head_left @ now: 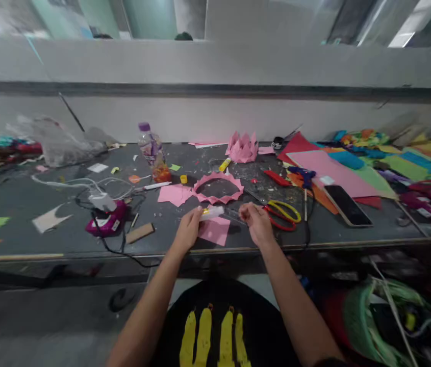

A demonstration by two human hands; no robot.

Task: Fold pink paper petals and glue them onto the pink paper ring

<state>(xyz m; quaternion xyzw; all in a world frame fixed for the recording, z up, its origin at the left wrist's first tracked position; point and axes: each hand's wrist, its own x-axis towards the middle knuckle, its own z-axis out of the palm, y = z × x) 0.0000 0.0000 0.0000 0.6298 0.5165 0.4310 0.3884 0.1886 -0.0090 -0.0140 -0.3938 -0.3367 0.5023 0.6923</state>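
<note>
My left hand [189, 227] is closed round a small white tube with a yellow band, which looks like a glue stick [212, 212]. Below the tube lies a pink paper piece [215, 232]. My right hand [255, 221] has its fingers pinched together to the right of it; whether something small is between them I cannot make out. Beside that hand rest scissors [284, 210] with red and yellow handles. Just beyond both hands lies a pink zigzag paper ring [218, 188], with another pink paper piece [175, 194] to its left. A yellow cap [183, 179] sits near the ring.
A pink pointed paper crown [242, 148] and a yellow tube [224, 164] stand farther back. To the left are a bottle [153, 153], a purple device [110, 219] with cables and a cardboard strip [140, 233]. On the right lie a phone [347, 205] and coloured paper sheets [326, 171].
</note>
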